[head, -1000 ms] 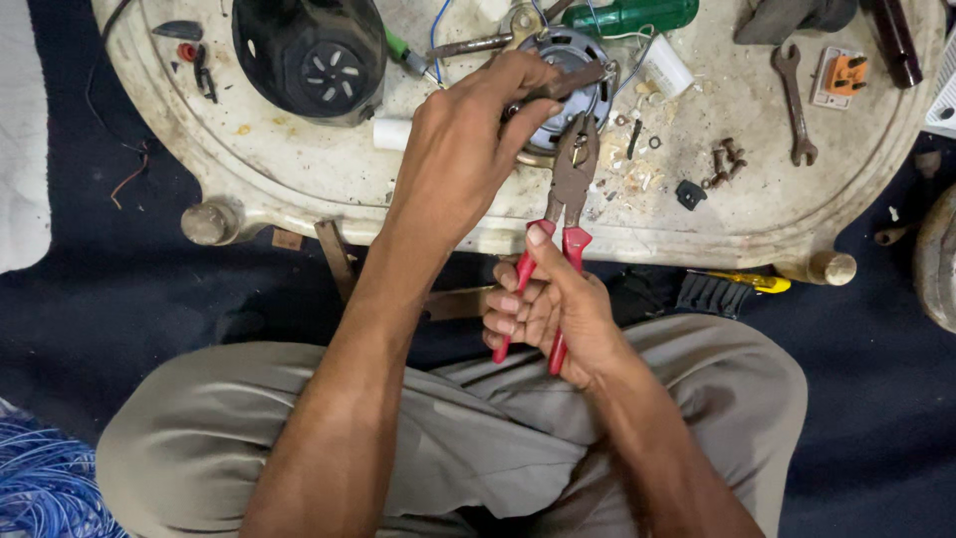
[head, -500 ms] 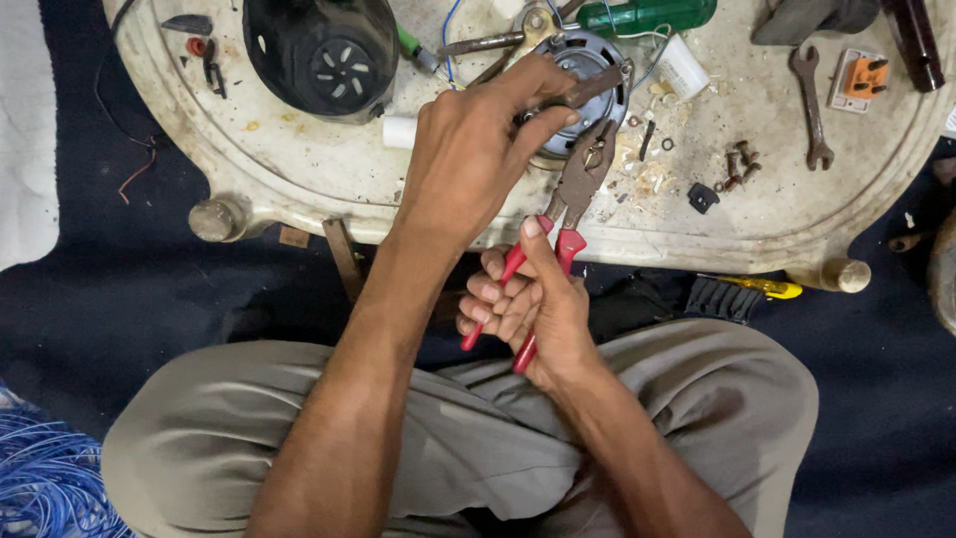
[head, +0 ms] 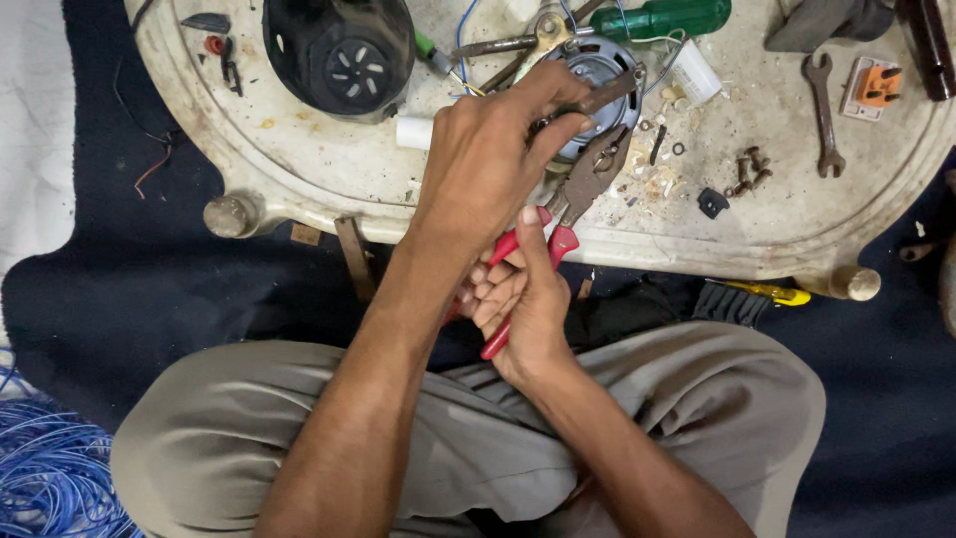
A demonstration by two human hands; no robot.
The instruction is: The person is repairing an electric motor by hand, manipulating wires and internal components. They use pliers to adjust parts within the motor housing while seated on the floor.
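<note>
Our right hand (head: 523,299) is wrapped around the red handles of the pliers (head: 558,224), thumb lying up along one handle, fingers curled round the other. The rusty head of the pliers reaches up to the lower edge of the motor (head: 596,75), its tips touching or just short of it; we cannot tell which.

Our left hand (head: 493,159) comes in over the right one and is closed on the motor, fingertips pinching a dark bar at its near rim. The motor sits on the pale round worktop (head: 299,169), close to its near edge.

Just right of the motor lie small screws and washers (head: 662,149), then rusty bolts (head: 749,169) and a spanner (head: 822,110). Above it lies a green screwdriver (head: 667,18), and to its left a black housing (head: 339,50). A coil of blue wire (head: 50,468) lies on the floor by our left knee.
</note>
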